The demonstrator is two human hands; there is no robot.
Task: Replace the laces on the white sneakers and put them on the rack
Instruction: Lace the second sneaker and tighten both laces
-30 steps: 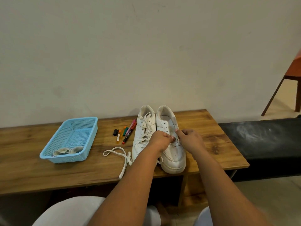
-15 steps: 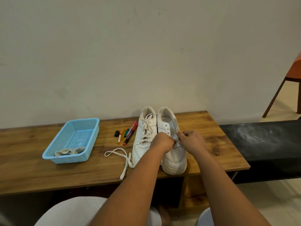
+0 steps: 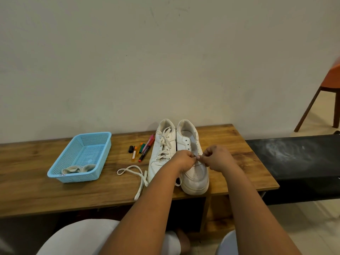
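right sneaker (image 3: pixel 193 168) on table (image 3: pixel 239 162), near edge | our left hand (image 3: pixel 184 160) and right hand (image 3: pixel 217 159) fingers pinching lace (image 3: pixel 197 163) over lowest eyelets | lace limp, light: we judge stiff tip best hold

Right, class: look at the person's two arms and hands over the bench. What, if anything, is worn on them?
Nothing is worn. The left hand and right hand are bare, without gloves, rings, watch or bracelets showing. Both forearms are bare to the bottom edge of the picture, so no sleeves are in view.
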